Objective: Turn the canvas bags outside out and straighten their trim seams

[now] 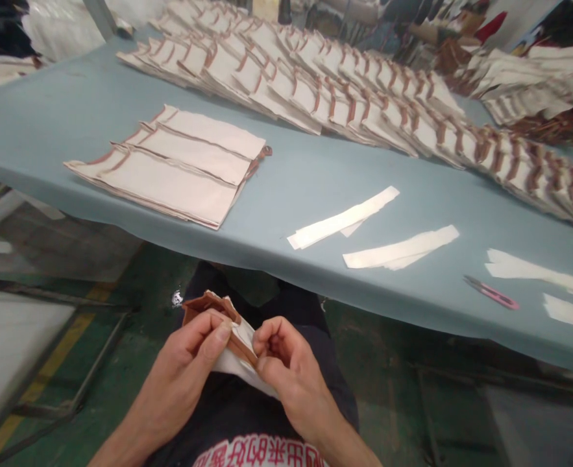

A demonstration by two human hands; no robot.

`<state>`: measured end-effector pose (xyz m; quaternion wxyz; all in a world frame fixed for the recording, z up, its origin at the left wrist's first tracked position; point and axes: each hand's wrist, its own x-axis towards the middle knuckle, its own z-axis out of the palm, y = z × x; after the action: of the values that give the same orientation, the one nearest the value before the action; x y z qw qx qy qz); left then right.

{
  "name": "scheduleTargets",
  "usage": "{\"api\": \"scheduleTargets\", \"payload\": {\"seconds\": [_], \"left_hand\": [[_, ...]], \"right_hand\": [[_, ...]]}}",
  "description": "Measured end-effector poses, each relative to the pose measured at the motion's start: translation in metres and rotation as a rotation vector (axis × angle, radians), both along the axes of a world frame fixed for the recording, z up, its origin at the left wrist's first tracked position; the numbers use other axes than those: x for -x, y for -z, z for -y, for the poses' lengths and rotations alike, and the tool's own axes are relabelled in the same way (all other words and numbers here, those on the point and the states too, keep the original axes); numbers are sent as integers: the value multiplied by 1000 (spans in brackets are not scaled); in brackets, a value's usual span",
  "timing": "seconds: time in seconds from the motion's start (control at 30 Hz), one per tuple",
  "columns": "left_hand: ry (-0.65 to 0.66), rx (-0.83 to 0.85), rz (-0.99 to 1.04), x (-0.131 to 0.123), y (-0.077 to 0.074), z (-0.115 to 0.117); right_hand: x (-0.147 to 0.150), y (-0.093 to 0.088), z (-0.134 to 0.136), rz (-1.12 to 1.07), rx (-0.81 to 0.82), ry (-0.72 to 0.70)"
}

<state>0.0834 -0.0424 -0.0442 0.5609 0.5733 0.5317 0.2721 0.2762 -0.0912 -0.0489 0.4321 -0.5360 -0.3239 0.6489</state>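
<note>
Cloth edge pinched over my lap

Left hand (196, 347): thumb and fingertip closed on brown-trimmed cloth (235, 367). Right hand (286, 363): curled closed on the same edge, presumably keeping it taut. Table (267, 194) edge just beyond; bare surface separates stack (179, 162) from white strips (344, 217).

Cloth (232, 364): in your left hand (183, 363) and right hand (296, 370)
Stack (169, 172): on table (72, 97), left
Strips (344, 217): right of stack
Snips (493, 293): between strips
Piles (281, 84): behind them
</note>
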Motion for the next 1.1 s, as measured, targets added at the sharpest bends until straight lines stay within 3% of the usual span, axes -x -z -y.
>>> {"api": "scheduleTargets", "payload": {"seconds": [0.17,0.3,0.43,0.53,0.77,0.9,1.0,1.1], "left_hand": [[-34,75,-13,-4,-17,5],[32,66,15,-14,-25,11],[109,15,3,-21,-30,16],[134,3,-8,-19,-35,17],[367,-173,-28,-6,-51,-12],[430,-47,59,-9,-57,-29],[461,12,112,-8,-51,-34],[465,-2,115,0,-36,-34]], "right_hand": [[-17,12,23,171,-130,99],[-20,10,29,387,-327,170],[-26,-10,8,552,-639,93],[-35,-26,-16,551,-817,-69],[-48,-44,-44,650,-850,-350],[-48,-47,-48,687,-795,-445],[-48,-43,-51,694,-793,-454],[-47,-40,-52,695,-802,-424]]}}
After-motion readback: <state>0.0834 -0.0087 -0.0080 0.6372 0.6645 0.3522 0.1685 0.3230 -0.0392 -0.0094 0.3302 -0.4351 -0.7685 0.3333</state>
